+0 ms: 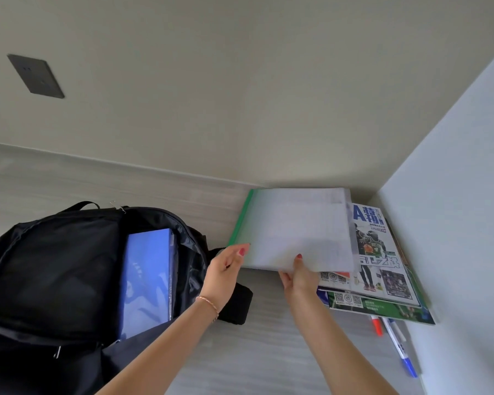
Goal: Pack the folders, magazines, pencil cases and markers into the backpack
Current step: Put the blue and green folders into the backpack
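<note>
A black backpack (54,269) lies open on the left of the desk, with a blue folder (147,277) standing in its main pocket. A translucent folder with a green spine (294,226) is lifted slightly off the magazine stack (382,269) at the right. My left hand (226,269) grips its near left corner, and my right hand (298,276) grips its near edge. Below the magazines lie a red marker (377,326) and a blue marker (399,349).
The grey desk (254,352) ends at a beige wall behind and a pale side panel (454,223) on the right, close to the magazines. A dark wall socket (36,76) sits high on the left.
</note>
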